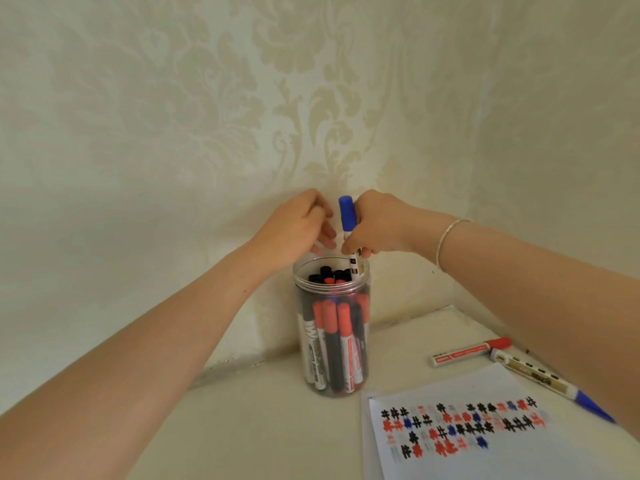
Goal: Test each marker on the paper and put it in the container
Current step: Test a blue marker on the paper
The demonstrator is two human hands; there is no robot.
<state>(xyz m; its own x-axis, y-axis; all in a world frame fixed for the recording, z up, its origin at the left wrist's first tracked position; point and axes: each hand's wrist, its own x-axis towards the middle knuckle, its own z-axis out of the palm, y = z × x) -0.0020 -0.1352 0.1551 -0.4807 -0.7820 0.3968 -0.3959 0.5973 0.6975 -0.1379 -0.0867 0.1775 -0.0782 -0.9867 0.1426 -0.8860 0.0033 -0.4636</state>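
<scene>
A clear plastic container stands on the table near the wall corner, packed with several red and black markers. My right hand grips a blue-capped marker upright, with its lower end inside the container's mouth. My left hand hovers just left of it over the rim, fingers loosely curled; I cannot tell whether it holds anything. The white paper lies at the lower right, covered with several black, red and blue test marks.
A red-capped marker and a blue-capped marker lie on the table above the paper, partly under my right forearm. Patterned cream walls meet in a corner close behind the container.
</scene>
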